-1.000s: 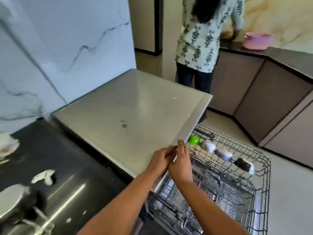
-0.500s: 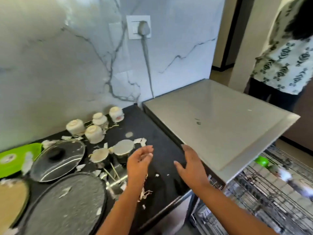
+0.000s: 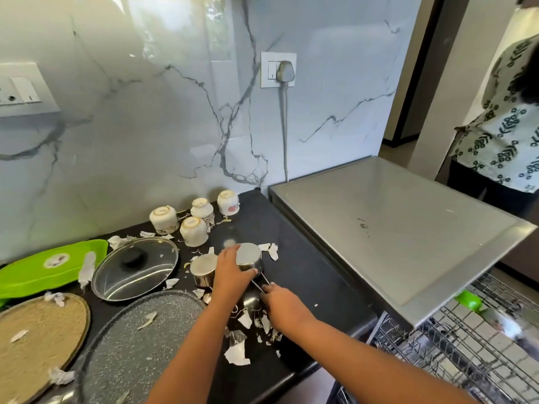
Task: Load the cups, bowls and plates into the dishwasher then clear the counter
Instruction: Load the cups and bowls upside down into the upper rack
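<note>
Two upturned steel cups stand mid-counter, one [image 3: 202, 269] on the left and one [image 3: 248, 256] on the right. My left hand [image 3: 233, 277] lies over them, its fingers curled on the right cup. A thin metal handle [image 3: 258, 282] runs from that cup toward me, and my right hand [image 3: 284, 309] pinches its near end. Several white ceramic cups [image 3: 194, 231] sit upside down by the marble wall. The dishwasher's wire rack [image 3: 466, 354] is pulled out at lower right and holds a green cup [image 3: 468, 300].
A glass lid [image 3: 135, 268], a green tray [image 3: 49, 266], a grey speckled round plate [image 3: 137, 339] and a tan round plate [image 3: 35, 339] fill the counter's left. Torn paper scraps [image 3: 237, 352] litter the black counter. The steel dishwasher top [image 3: 393, 234] adjoins it. A person [image 3: 510, 126] stands at far right.
My view has swung left from the rack to the counter. Both hands moved from the dishwasher's edge to the steel cups and closed on them.
</note>
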